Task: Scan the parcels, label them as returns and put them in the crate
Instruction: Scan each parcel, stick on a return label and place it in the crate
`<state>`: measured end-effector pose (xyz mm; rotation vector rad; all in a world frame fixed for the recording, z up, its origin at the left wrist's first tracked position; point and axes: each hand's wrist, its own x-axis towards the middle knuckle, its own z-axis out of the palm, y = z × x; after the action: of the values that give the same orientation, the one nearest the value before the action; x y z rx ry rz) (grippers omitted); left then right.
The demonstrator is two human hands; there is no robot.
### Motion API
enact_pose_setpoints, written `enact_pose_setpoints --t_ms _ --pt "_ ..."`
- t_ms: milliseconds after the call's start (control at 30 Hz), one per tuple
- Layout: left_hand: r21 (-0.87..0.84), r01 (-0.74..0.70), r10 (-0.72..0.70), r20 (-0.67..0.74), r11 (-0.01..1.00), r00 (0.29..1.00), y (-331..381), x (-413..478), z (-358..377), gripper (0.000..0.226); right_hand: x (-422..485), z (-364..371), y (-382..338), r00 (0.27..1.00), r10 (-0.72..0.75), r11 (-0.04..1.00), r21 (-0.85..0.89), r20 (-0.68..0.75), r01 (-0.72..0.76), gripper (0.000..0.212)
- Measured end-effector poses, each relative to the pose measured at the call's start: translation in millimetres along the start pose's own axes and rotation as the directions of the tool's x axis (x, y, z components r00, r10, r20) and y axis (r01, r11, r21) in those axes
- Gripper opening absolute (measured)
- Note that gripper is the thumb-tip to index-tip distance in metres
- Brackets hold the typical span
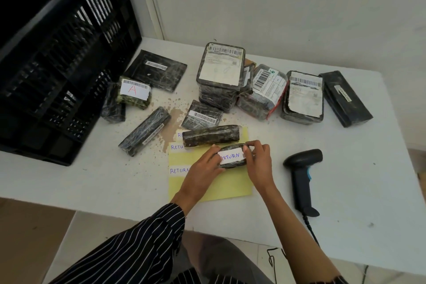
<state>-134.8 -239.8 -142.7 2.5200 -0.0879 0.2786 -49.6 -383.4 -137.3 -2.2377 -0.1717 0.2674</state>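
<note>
A small dark wrapped parcel point(232, 163) lies on the yellow sticker sheet point(230, 187) near the table's front. A white RETURN label point(231, 157) is on its top. My left hand point(202, 168) holds the parcel's left end. The fingers of my right hand point(255, 159) press the label's right edge onto the parcel. More RETURN labels point(178, 170) remain on the sheet. A long dark parcel point(211, 138) lies just behind. The black crate point(57, 71) stands at the left. The barcode scanner point(303, 177) lies to the right of my hands.
Several wrapped parcels with barcode labels lie across the white table point(345, 203): a stack point(219, 76) at the middle back, two point(302, 97) to its right, a long black box point(344, 98) far right, others near the crate. The scanner's cable point(311, 230) runs off the front edge.
</note>
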Motion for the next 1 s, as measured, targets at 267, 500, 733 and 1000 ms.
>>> enact_pose_setpoints --t_ms 267,500,733,1000 --pt "-0.298 0.220 -0.219 0.039 0.929 0.975 -3 -1 -21 0.015 -12 -6 0 0.999 0.039 0.988 0.150 0.000 -0.039 0.017" --pt "-0.349 0.094 -0.140 -0.111 0.932 0.984 5 11 -95 0.044 -17 -28 -70 0.999 0.003 0.857 0.514 0.045 -0.026 0.010" --pt "-0.196 0.091 -0.140 -0.256 0.976 0.956 3 26 -190 0.062 1 -21 -167 0.984 -0.159 0.746 0.663 0.083 0.064 0.012" --pt "-0.086 0.125 -0.147 -0.334 0.988 0.931 -44 36 -313 0.067 32 25 -294 0.935 -0.344 0.638 0.753 0.091 0.162 0.013"
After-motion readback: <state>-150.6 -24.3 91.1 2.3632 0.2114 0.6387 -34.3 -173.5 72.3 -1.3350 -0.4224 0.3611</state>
